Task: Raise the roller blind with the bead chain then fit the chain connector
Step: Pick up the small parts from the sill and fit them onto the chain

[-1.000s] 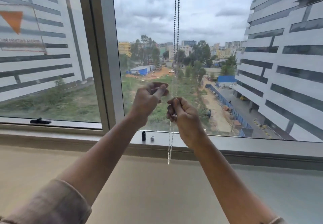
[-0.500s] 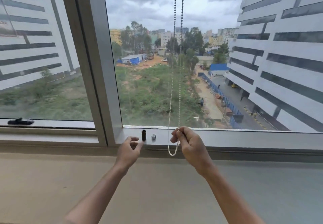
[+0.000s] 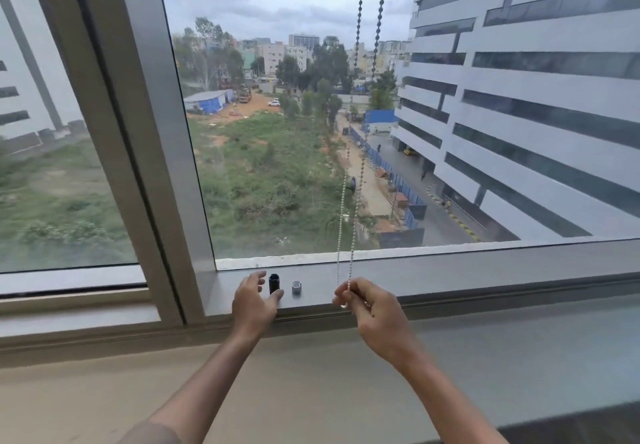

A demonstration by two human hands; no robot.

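The bead chain (image 3: 356, 173) hangs as two strands in front of the window glass. My right hand (image 3: 372, 308) pinches its lower end just above the window ledge (image 3: 450, 272). A small black cylindrical connector part (image 3: 274, 283) stands upright on the ledge, with a small grey cap-like part (image 3: 296, 287) to its right. My left hand (image 3: 254, 299) is at the black part with thumb and fingers spread around it; whether it touches is unclear. The roller blind itself is out of view above.
A thick grey window mullion (image 3: 138, 138) rises left of my left hand. The left pane's sill (image 3: 69, 280) sits slightly lower. A beige wall or counter surface (image 3: 104, 391) lies below the frame. Buildings and open ground show through the glass.
Both hands came down from chest height to the ledge. My right hand kept the chain's end; my left hand moved to the black part and spread its fingers. The view tilted down.
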